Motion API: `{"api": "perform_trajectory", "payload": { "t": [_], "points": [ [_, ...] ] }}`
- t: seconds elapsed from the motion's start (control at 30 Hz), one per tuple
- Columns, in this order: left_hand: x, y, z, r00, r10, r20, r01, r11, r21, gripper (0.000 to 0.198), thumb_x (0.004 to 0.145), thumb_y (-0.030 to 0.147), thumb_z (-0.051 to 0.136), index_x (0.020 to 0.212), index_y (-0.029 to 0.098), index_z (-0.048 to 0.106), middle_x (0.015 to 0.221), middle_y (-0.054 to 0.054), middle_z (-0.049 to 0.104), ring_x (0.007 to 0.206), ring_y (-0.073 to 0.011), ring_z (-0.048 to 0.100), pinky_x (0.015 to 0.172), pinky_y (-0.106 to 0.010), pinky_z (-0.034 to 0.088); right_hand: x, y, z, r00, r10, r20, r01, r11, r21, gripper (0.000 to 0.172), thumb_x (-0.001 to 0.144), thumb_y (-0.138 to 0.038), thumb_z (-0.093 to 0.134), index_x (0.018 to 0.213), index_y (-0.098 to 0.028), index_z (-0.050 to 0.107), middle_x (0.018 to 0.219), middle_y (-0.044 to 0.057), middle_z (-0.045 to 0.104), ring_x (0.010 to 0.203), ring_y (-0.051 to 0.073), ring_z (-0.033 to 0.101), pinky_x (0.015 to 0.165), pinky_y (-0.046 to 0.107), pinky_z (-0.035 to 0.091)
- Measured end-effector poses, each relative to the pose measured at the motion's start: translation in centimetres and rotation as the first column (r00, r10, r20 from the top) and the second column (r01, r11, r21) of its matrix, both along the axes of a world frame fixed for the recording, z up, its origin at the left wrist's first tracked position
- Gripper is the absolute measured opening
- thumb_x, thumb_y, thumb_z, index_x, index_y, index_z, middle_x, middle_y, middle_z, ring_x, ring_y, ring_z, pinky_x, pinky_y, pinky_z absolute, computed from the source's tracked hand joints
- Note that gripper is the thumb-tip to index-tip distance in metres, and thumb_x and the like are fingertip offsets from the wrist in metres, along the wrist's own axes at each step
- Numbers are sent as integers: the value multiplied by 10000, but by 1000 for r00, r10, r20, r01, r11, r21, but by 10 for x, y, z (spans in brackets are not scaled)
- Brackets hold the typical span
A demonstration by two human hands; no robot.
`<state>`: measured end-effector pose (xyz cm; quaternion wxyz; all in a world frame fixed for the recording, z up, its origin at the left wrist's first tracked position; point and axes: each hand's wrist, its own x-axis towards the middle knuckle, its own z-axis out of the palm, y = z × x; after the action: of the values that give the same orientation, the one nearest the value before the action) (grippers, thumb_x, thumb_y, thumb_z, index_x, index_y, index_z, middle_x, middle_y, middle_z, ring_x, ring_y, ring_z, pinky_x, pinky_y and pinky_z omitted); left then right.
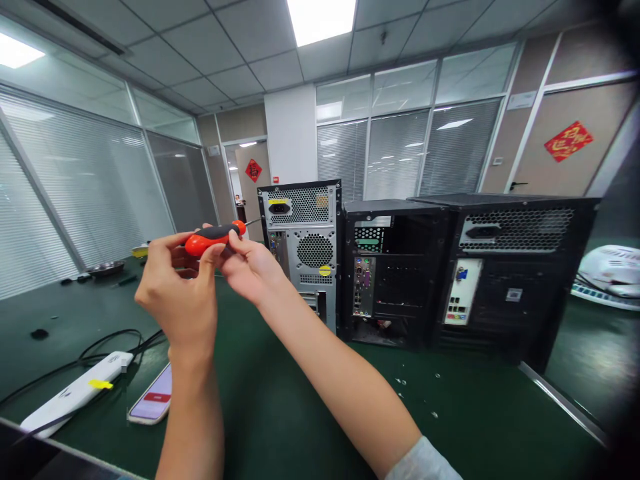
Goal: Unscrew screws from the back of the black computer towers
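Both hands are raised above the green table point(280, 413) and hold an orange-and-black screwdriver point(213, 238) between them. My left hand point(177, 293) is closed round the butt end of the handle. My right hand point(250, 267) pinches the handle near the shaft. The thin metal tip points right, toward the rear panel of a silver-backed computer case point(303, 247), and stops short of it.
Two black computer cases point(395, 267) point(515, 267) stand beside the silver one, backs toward me. Small screws point(415, 387) lie scattered on the table in front. A white power strip point(75, 392), black cables and a phone point(153, 399) lie at the near left. A metal dish point(105, 269) sits far left.
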<state>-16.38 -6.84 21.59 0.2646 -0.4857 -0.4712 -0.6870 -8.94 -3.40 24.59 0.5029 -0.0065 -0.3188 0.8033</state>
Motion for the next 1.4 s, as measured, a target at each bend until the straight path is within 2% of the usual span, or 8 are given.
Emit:
{"api": "perform_trajectory", "payload": {
  "t": [0.2, 0.37, 0.53, 0.73, 0.87, 1.0, 1.1, 1.4],
  "points": [
    [-1, -2, 1, 998, 47, -31, -46, 998, 34, 355, 722, 432, 658, 941, 153, 646, 837, -45, 616, 696, -115, 547, 552, -206, 430, -1, 0, 0, 1000, 8, -16, -8, 1000, -29, 307, 892, -61, 295, 757, -153, 554, 751, 46, 669, 819, 149, 647, 780, 327, 551],
    [-1, -3, 0, 1000, 1, -16, 0, 999, 43, 346, 719, 402, 669, 969, 164, 655, 895, -57, 646, 782, -137, 593, 621, -230, 489, -1, 1, -1, 999, 20, -33, -21, 999, -30, 309, 893, -51, 289, 755, -148, 547, 741, 44, 670, 804, 142, 645, 795, 321, 542],
    [0, -3, 0, 1000, -28, -12, 29, 998, 56, 341, 711, 396, 678, 980, 188, 665, 904, -45, 657, 735, -127, 608, 651, -252, 510, 0, 0, -2, 999, 25, -25, -26, 1000, -4, 295, 892, -58, 286, 778, -141, 545, 764, 55, 678, 824, 149, 643, 831, 342, 527],
    [-1, -2, -1, 999, -26, -21, 28, 997, 76, 327, 710, 368, 683, 994, 206, 668, 892, -38, 663, 736, -139, 609, 693, -287, 518, -1, 1, -3, 1000, 13, -24, -14, 1000, -6, 300, 877, -52, 302, 728, -154, 542, 802, 67, 678, 778, 144, 635, 792, 326, 526],
    [-2, -3, -1, 999, -3, -39, 6, 998, 69, 338, 715, 375, 678, 1009, 209, 665, 888, -40, 663, 727, -136, 603, 710, -291, 510, -1, 1, -4, 999, 18, -45, -20, 999, -30, 281, 872, -54, 325, 729, -161, 542, 712, 31, 648, 701, 136, 615, 788, 342, 516],
    [-3, -3, 0, 999, 4, -44, -1, 998, 62, 342, 710, 373, 684, 1013, 215, 665, 893, -34, 668, 717, -136, 609, 720, -296, 508, 0, 0, -4, 1000, 14, -16, -15, 998, -57, 269, 900, -171, 386, 684, -163, 546, 594, -13, 569, 587, 115, 569, 770, 316, 511],
    [-5, -3, 0, 999, 9, -50, -6, 998, 57, 324, 723, 336, 679, 1021, 213, 664, 897, -36, 672, 701, -129, 613, 739, -301, 501, 1, -1, -4, 999, -8, 34, 9, 999, -39, 250, 891, -237, 440, 676, -165, 548, 585, -18, 557, 564, 109, 552, 784, 318, 500],
    [-6, -2, 1, 997, -37, -63, 42, 996, 79, 311, 720, 248, 680, 1029, 212, 666, 938, -43, 687, 794, -151, 638, 778, -313, 517, 3, -2, -4, 994, -45, 97, 45, 999, -5, 154, 853, -221, 476, 723, -174, 544, 609, -8, 554, 606, 127, 560, 768, 342, 493]
  ]
}}
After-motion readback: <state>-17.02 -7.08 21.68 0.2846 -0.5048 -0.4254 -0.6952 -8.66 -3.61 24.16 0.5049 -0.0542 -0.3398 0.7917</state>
